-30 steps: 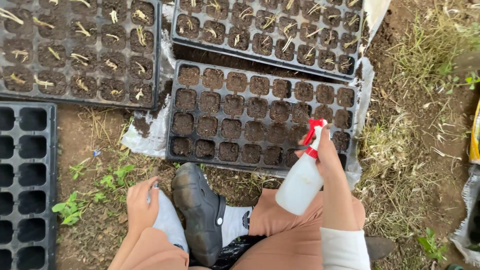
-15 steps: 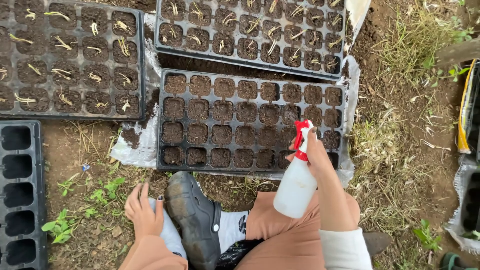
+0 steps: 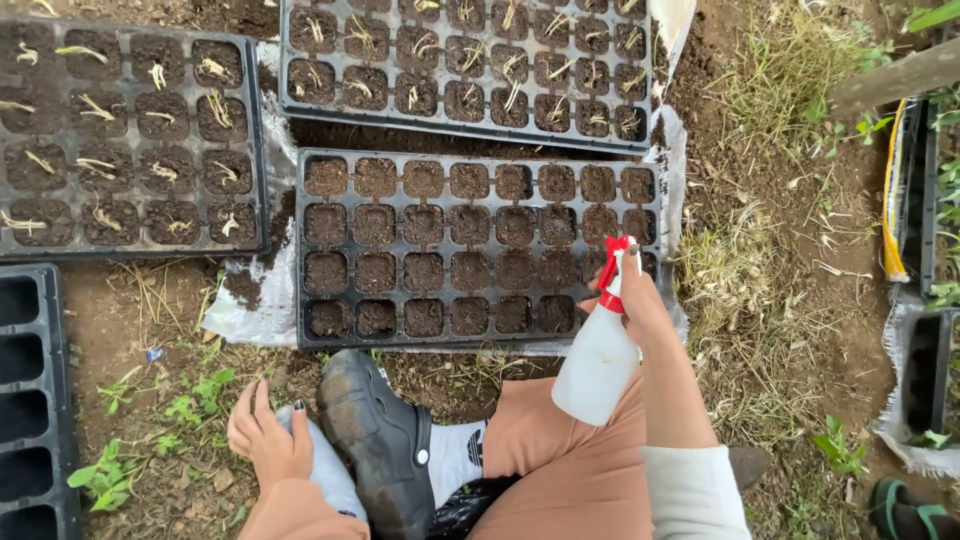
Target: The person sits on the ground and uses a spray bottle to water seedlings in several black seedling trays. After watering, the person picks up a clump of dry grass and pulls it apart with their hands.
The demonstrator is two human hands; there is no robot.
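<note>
One white spray bottle with a red trigger is gripped in the right hand at the soil-filled seed tray's near right corner. Left hand rests loosely open on the knee. Misting evenly, cell by cell, suits best.

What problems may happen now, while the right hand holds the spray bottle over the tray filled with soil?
1. The spray bottle in the right hand points at the right edge of the soil-filled tray, so spray may land on the plastic sheet or grass instead.
2. A hard jet might wash loose soil out of the small cells.
3. The black shoe sits near the tray's front rim and could bump it.
</note>
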